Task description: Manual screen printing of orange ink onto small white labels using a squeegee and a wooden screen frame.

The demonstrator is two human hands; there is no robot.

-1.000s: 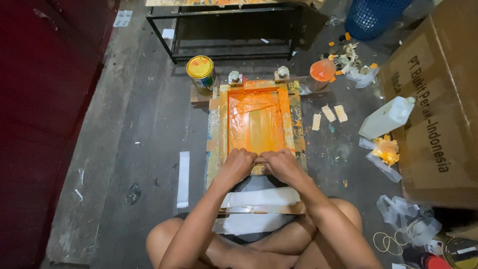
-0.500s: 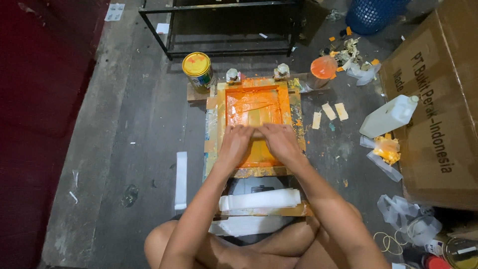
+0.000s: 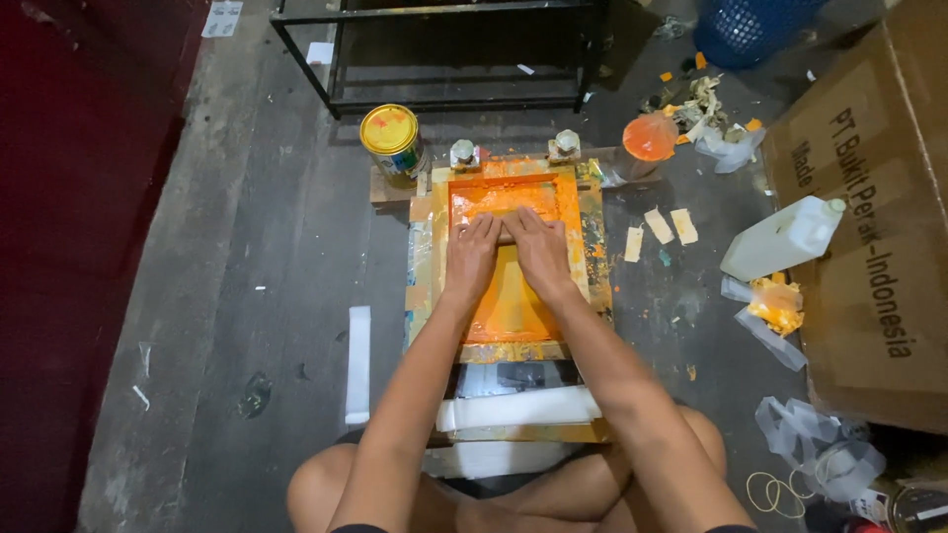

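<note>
I sit on the floor before a printing screen whose frame [image 3: 594, 237] is smeared with orange ink [image 3: 509, 311]. Both my hands rest side by side on the upper half of the mesh. My left hand [image 3: 472, 255] and my right hand [image 3: 541, 252] press down on a squeegee [image 3: 506, 235], which is almost wholly hidden under the fingers. Two metal hinge clamps [image 3: 462, 153] [image 3: 566, 144] hold the far edge of the frame. A stack of white sheets [image 3: 518, 407] lies under the near end, by my knees.
A yellow-lidded paint can [image 3: 390, 138] stands far left of the screen, an orange-covered cup [image 3: 650, 136] far right. To the right lie a white jug [image 3: 785, 239], plastic scraps and a big cardboard box [image 3: 869, 227]. A black metal rack [image 3: 444, 49] stands beyond. A white strip [image 3: 357, 363] lies left.
Both hands have slid the squeegee away from me, from the near edge of the screen up to its far half, leaving a smooth orange band behind.
</note>
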